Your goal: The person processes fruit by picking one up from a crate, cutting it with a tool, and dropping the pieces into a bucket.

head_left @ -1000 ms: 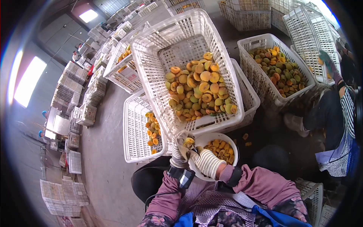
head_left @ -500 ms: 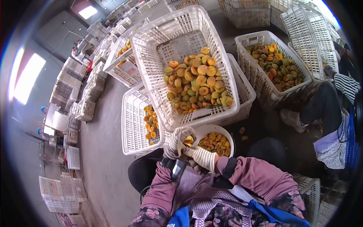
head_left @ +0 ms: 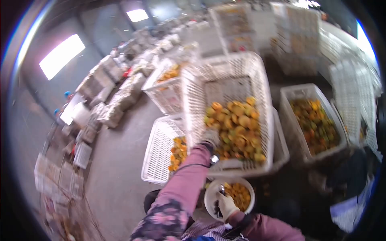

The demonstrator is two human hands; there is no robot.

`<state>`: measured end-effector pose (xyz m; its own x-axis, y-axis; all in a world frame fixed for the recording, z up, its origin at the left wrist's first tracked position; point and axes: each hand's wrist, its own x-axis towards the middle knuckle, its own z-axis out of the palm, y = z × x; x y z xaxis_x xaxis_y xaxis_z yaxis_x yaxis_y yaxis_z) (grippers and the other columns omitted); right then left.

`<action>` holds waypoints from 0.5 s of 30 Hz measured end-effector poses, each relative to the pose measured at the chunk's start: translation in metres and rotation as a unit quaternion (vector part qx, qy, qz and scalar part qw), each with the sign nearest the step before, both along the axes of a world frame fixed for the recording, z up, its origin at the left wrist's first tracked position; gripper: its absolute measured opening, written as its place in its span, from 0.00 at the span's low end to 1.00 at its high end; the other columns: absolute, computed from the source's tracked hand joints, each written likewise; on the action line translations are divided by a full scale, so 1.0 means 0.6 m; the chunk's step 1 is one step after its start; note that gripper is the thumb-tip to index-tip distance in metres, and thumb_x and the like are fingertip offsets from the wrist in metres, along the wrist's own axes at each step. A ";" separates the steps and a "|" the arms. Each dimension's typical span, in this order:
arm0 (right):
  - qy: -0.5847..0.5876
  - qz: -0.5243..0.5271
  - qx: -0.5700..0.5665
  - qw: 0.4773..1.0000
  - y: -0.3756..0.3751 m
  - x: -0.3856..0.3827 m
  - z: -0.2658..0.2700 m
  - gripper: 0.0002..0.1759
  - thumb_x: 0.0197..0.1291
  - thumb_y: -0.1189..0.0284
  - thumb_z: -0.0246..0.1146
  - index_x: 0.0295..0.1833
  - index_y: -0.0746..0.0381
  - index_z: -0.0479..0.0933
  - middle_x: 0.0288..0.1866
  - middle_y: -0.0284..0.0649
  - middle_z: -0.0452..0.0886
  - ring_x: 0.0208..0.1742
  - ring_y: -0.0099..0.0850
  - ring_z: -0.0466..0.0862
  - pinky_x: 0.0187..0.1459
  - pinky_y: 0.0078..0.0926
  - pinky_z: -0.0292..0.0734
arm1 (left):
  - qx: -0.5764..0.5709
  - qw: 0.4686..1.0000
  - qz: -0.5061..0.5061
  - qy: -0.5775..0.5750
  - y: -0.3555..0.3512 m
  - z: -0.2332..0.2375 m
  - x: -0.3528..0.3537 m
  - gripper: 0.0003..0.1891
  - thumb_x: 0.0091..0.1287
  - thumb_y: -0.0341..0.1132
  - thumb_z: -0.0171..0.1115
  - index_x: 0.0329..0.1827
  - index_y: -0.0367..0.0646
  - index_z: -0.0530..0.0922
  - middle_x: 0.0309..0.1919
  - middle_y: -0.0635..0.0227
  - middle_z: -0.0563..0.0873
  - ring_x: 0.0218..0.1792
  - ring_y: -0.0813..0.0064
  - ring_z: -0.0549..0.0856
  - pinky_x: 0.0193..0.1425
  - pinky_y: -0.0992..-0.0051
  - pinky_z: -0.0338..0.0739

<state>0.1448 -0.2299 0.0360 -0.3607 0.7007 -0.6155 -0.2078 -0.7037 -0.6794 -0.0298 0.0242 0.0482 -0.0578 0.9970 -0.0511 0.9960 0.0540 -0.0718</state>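
Observation:
My left hand (head_left: 212,137), in a pale knit glove, reaches into the big white slatted crate (head_left: 267,120) and touches the left side of the peach halves (head_left: 240,126) heaped there. Motion blur and the fruit hide its fingers. My right hand (head_left: 227,205), also gloved, is over the left part of a white bucket (head_left: 208,197). It is closed on a small dark tool with a shiny metal tip (head_left: 222,188), whose exact kind is too blurred to tell. Yellow cut peach pieces (head_left: 240,196) lie in the bucket, to the right of that hand.
A lower white crate (head_left: 155,160) with peach halves stands at left, and another crate (head_left: 284,96) of fruit at right. Beside that sits a co-worker, whose dark-trousered leg (head_left: 345,170) shows. Stacked crates (head_left: 297,36) rise behind. Grey floor (head_left: 116,168) stretches left.
My left hand has left my right hand at the bucket's edge and moved up into the big crate. My right hand is now over the bucket. The view has tilted upward.

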 end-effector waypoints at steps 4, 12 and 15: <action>0.058 -0.058 -0.026 0.996 0.021 0.004 0.013 0.08 0.59 0.66 0.58 0.38 0.58 0.69 0.18 0.34 0.71 0.12 0.26 0.70 0.12 0.23 0.67 | 0.032 0.988 0.103 0.108 0.020 -0.086 -0.021 0.20 0.60 0.37 0.54 0.53 0.38 0.77 0.54 0.55 0.79 0.57 0.65 0.77 0.61 0.62 0.69; 0.122 -0.084 -0.028 0.989 0.032 0.025 0.072 0.07 0.60 0.67 0.59 0.40 0.55 0.68 0.20 0.30 0.71 0.18 0.23 0.72 0.22 0.20 0.69 | -0.207 0.969 -0.052 -0.121 -0.037 -0.110 -0.013 0.27 0.57 0.46 0.60 0.57 0.42 0.71 0.52 0.58 0.80 0.53 0.65 0.79 0.52 0.67 0.74; 0.002 -0.113 0.160 0.981 0.066 0.039 0.041 0.13 0.60 0.63 0.59 0.46 0.60 0.72 0.30 0.35 0.77 0.28 0.26 0.74 0.32 0.22 0.71 | -0.200 0.821 0.066 -0.531 -0.080 -0.066 0.058 0.18 0.60 0.37 0.57 0.53 0.43 0.72 0.48 0.63 0.81 0.51 0.68 0.79 0.48 0.67 0.73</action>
<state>0.1682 -0.1903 0.0607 -0.1763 0.9203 -0.3493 -0.3368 -0.3898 -0.8571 0.0049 -0.0236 0.0086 0.1247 0.8768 -0.4644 0.4957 0.3504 0.7947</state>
